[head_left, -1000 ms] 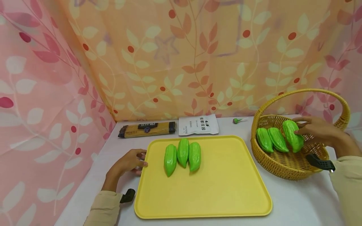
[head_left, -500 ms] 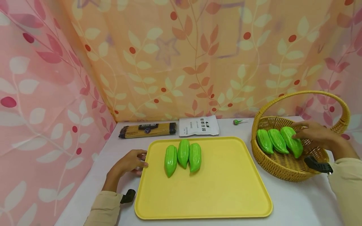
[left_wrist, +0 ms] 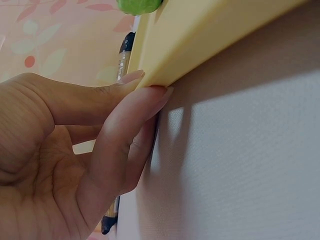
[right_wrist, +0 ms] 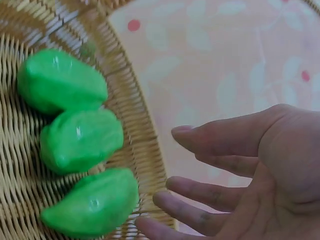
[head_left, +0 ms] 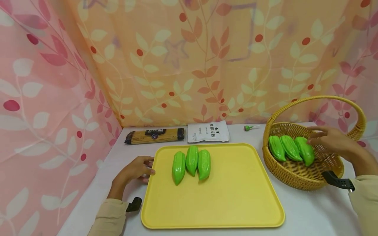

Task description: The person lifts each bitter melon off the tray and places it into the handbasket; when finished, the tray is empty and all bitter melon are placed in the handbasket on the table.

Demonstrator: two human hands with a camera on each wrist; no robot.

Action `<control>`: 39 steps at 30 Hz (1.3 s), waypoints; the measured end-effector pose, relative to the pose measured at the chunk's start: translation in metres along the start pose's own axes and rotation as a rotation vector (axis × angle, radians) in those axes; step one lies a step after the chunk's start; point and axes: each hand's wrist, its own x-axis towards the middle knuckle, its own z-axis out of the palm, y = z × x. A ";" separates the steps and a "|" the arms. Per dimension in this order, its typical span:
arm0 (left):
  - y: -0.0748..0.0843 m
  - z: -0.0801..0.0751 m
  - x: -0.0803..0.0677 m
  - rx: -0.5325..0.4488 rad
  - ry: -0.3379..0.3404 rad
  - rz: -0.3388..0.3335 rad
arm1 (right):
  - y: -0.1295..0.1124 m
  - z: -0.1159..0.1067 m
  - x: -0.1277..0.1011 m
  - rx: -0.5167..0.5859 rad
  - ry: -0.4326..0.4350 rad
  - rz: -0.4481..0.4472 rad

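Six gourds: six glossy green ridged toy gourds in all, three on the flat yellow plastic tray (head_left: 236, 203) and three in the round woven wicker basket with a hoop handle (head_left: 298, 178).
Tray gourds: the three (head_left: 192, 162) lie side by side in the far left part of the tray, touching one another.
Basket gourds: the three (head_left: 290, 148) lie in a row inside the basket, which stands just right of the tray on the white surface (head_left: 310, 209).
Right hand: the right hand (head_left: 330, 141) is over the basket with its fingers spread and loose, gripping nothing; the fingertips (right_wrist: 165, 197) are just beside the gourd nearest it (right_wrist: 92, 202), and I cannot tell whether they touch it.
Left hand: the left hand (head_left: 134, 169) is at the tray's left edge; its thumb and fingers (left_wrist: 125, 135) pinch the tray's rim (left_wrist: 210, 45).
Behind the tray: a long dark-ended packet of spaghetti (head_left: 155, 135), a white printed pouch (head_left: 208, 131) and a small green lollipop (head_left: 248, 127) lie along the far side of the surface.
Backdrop: pink and orange leaf-patterned cloth (head_left: 189, 59) hangs behind and to the left of the tray.
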 end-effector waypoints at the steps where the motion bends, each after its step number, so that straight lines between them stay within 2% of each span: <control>1: 0.000 0.000 0.000 0.000 0.003 -0.002 | -0.004 0.002 -0.003 0.004 0.021 -0.003; 4: 0.000 -0.001 0.001 0.008 -0.002 0.009 | -0.016 0.010 -0.010 0.039 0.073 -0.025; 9: 0.003 -0.002 0.000 0.014 -0.001 0.012 | -0.033 0.027 -0.019 0.131 0.093 -0.104; 16: 0.004 -0.003 0.000 0.020 -0.006 0.032 | -0.060 0.054 -0.029 0.275 0.065 -0.226; 20: 0.003 -0.004 0.001 0.025 0.000 0.020 | -0.081 0.071 -0.028 0.285 0.041 -0.292; 23: 0.001 -0.005 0.002 0.018 0.008 0.003 | -0.098 0.085 -0.024 0.295 0.001 -0.343; 29: -0.001 -0.005 0.003 0.015 0.005 0.010 | -0.129 0.115 -0.009 0.381 -0.122 -0.388; 39: -0.003 -0.002 0.004 0.016 -0.002 0.015 | -0.162 0.165 0.020 0.398 -0.269 -0.333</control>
